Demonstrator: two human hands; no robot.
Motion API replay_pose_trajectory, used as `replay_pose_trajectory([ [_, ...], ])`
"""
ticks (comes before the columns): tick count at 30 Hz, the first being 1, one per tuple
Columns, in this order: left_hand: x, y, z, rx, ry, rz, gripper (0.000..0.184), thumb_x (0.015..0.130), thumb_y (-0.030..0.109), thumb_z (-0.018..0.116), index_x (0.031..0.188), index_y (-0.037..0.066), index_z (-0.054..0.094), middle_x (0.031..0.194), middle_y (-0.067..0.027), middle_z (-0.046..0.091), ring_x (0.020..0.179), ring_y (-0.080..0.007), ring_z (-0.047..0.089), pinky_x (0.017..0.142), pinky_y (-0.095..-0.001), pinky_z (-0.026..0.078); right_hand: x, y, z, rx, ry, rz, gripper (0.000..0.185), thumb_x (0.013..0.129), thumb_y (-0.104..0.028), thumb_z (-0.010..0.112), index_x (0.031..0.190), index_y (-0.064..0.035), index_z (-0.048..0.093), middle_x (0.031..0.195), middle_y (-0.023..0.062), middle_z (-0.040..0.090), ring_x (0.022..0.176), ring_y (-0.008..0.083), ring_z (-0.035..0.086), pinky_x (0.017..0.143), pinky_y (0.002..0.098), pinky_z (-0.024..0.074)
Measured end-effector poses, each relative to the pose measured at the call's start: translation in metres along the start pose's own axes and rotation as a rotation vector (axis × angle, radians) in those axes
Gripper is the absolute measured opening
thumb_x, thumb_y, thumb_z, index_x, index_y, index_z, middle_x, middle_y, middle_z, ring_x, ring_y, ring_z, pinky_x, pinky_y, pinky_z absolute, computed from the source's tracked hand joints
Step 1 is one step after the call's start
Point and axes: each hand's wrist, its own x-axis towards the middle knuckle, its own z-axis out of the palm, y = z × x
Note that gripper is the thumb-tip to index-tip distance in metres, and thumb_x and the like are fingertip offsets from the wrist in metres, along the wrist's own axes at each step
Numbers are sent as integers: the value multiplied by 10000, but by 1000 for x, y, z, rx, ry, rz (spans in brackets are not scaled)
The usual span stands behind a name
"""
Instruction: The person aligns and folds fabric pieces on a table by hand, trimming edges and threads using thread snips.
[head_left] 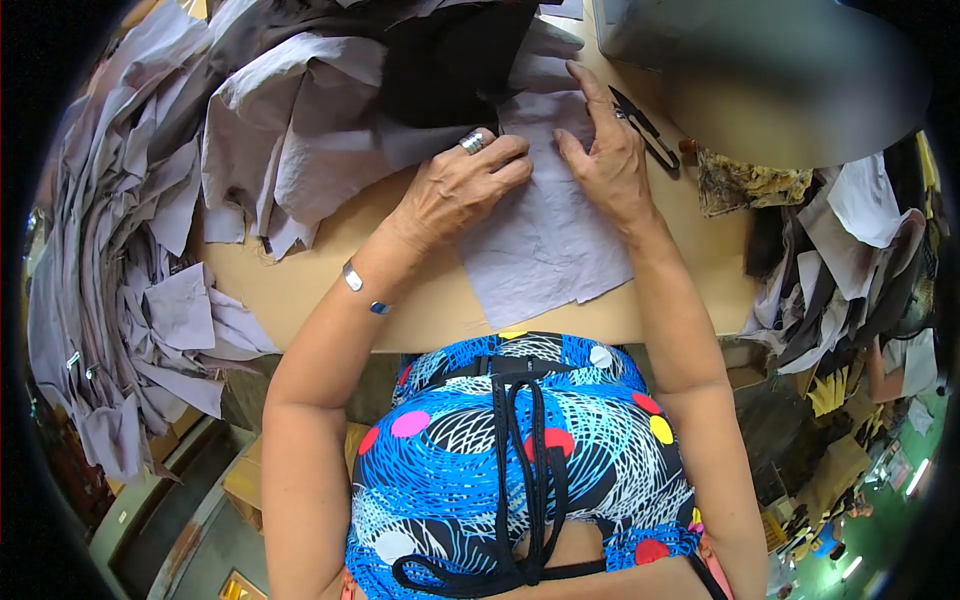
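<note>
On tbl point(425, 300), L hand point(462, 185) curled on lilac cloth point(550, 240), grip unclear; R hand point(612, 165), fingers apart, nr snips point(640, 117).

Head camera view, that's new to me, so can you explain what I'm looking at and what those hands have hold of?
There's no machine here: one person works bare-handed, and the camera on their head looks down, so their patterned top fills the bottom. On the tan table lies a pale grey-lilac cloth. The left hand, wearing a ring, has its fingers curled at that cloth; whether they pinch it is hard to tell. The right hand is open beside its right side. Black snips lie just beyond, with more cloth heaped at the left.
</note>
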Motion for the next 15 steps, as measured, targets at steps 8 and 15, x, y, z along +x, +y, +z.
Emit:
replay_pose_trajectory([
  [8,-1,3,0,-109,41,-65,252,676,34,675,904,115,604,1002,-25,573,850,-232,597,695,-330,540,-3,0,-1,-40,-62,-52,737,733,-60,647,1409,-123,361,1012,214,642,758,379,613,782,442,452],
  [15,-20,11,-1,-172,91,-76,362,628,-8,698,979,49,633,1072,-90,590,925,-267,613,774,-348,527,-5,-17,-15,-7,-128,122,751,735,-35,630,1422,-129,342,968,217,639,702,384,605,764,455,452],
])
